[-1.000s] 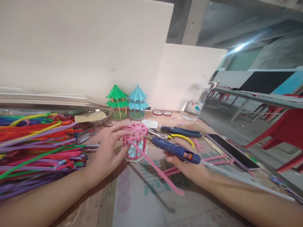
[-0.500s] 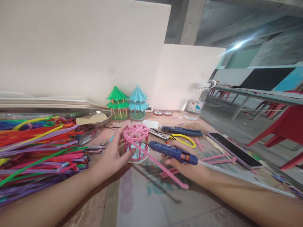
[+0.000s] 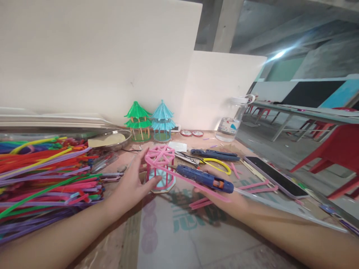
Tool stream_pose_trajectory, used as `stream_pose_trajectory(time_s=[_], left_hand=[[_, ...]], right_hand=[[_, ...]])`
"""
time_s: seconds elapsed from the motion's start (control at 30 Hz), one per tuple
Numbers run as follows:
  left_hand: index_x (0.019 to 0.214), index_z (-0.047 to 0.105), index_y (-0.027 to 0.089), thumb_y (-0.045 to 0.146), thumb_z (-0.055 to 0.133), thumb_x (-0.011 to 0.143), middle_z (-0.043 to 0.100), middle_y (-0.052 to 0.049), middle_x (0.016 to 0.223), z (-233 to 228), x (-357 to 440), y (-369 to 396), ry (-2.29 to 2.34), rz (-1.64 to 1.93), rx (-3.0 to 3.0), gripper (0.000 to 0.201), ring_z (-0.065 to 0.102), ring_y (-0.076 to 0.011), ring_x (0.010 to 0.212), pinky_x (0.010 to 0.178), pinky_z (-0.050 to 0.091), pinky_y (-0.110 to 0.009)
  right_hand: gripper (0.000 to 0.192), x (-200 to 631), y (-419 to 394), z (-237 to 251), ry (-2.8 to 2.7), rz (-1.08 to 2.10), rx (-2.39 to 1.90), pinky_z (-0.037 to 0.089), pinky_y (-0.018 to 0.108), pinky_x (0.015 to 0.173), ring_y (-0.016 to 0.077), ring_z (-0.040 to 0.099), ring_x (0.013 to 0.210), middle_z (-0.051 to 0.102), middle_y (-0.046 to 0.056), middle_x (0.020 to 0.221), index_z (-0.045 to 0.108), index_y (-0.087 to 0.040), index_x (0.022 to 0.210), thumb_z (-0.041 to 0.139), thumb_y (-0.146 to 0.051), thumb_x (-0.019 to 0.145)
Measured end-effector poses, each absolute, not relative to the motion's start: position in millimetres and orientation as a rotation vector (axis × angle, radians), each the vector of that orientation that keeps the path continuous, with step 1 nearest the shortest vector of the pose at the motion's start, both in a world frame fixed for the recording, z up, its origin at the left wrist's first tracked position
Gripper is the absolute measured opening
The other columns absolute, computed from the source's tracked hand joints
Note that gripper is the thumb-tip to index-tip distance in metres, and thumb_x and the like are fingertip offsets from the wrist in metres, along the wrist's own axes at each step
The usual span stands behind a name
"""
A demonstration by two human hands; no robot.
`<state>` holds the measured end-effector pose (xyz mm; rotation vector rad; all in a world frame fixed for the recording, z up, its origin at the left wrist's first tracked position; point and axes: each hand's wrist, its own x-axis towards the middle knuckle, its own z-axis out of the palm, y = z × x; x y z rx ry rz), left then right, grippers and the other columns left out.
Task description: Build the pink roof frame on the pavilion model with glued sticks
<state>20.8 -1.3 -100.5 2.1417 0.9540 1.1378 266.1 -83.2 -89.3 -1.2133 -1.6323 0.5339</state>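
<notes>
My left hand point(image 3: 137, 179) is closed around the left side of a small pink pavilion frame point(image 3: 160, 155), thumb at its front. The frame has pink posts, a spoked top and a pale blue base. From its top rim a long pink pipe cleaner point(image 3: 193, 184) slants down to the right, its far part in front of my right hand. My right hand point(image 3: 221, 194) grips a dark blue hot glue gun point(image 3: 204, 178), with the nozzle beside the frame's upper right side. A clear glue stick point(image 3: 266, 203) trails from the gun's rear.
Bundles of coloured pipe cleaners point(image 3: 50, 175) lie left. Green point(image 3: 137, 121) and blue point(image 3: 162, 121) pavilions stand behind, near a metal dish point(image 3: 127, 139). Yellow-handled scissors point(image 3: 217, 166), dark blue pliers point(image 3: 214, 154), a phone point(image 3: 276, 175) and a water bottle point(image 3: 228, 127) are right.
The pipe cleaner's loose end has swung up and to the right, toward my right hand. Both hands keep nearly the same places, and the view has shifted slightly.
</notes>
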Motion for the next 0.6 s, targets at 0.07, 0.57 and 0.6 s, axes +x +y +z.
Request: stream_pose_trajectory(time_s=[0.07, 0.57, 0.6], left_hand=[[0.151, 0.027, 0.026, 0.044, 0.066, 0.084, 0.048, -0.014, 0.145, -100.1, 21.0, -1.9, 0.958, 1.127, 2.13, 0.079, 0.055, -0.0315, 0.129, 0.101, 0.053, -0.048], [0.15, 0.028, 0.026, 0.042, 0.066, 0.083, 0.047, -0.014, 0.146, -99.3, 22.0, -2.8, 0.967, 1.129, 2.127, 0.078, 0.057, -0.0305, 0.126, 0.098, 0.055, -0.046], [0.15, 0.028, 0.026, 0.042, 0.066, 0.083, 0.046, -0.014, 0.146, -99.5, 21.8, -2.5, 0.967, 1.131, 2.133, 0.078, 0.057, -0.0305, 0.126, 0.099, 0.054, -0.046]], right_hand=[[0.024, 264.9, -84.5, -87.7, -1.623, 0.524, -1.234, 0.045, 0.031, 0.058, 0.0204, 0.057, 0.063, 0.061, 0.001, 0.064, 0.057, -0.026, 0.067, 0.07, -0.045, 0.071], [0.022, 264.3, -85.5, -87.8, -1.603, 0.464, -1.281, 0.049, 0.032, 0.061, 0.0208, 0.058, 0.066, 0.062, 0.001, 0.068, 0.061, -0.025, 0.069, 0.074, -0.041, 0.07], [0.022, 264.4, -85.2, -88.2, -1.603, 0.46, -1.279, 0.049, 0.032, 0.061, 0.0207, 0.058, 0.066, 0.062, 0.001, 0.069, 0.061, -0.024, 0.069, 0.074, -0.042, 0.071]])
